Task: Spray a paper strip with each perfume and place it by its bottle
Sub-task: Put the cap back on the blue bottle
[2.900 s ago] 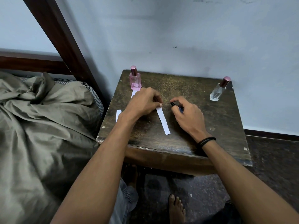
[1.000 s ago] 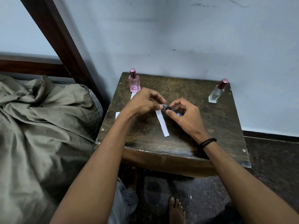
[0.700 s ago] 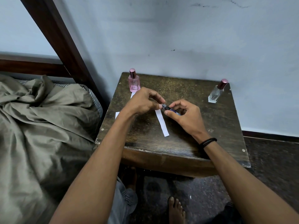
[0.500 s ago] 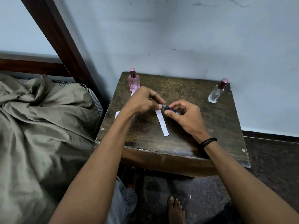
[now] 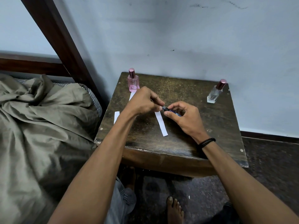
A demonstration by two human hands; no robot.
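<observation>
I see the pink glass perfume bottle (image 5: 133, 83) on the dark wooden table (image 5: 210, 126) at back left, the clear glass perfume bottle (image 5: 214, 94) at back right, and the long white paper strip (image 5: 161, 122) between them, nearer me.

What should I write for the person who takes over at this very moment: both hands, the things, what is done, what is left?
Left hand pinches one end of the small blue vial, perhaps its cap. Right hand holds its body, above the middle strip on the table.
Pink bottle, back left, has a placed strip in front of it. It looks done, but no spray can be seen.
Clear bottle, back right, has no strip yet.
Spare strip lies at the table's left edge.
Left: the vial and the clear bottle.
</observation>
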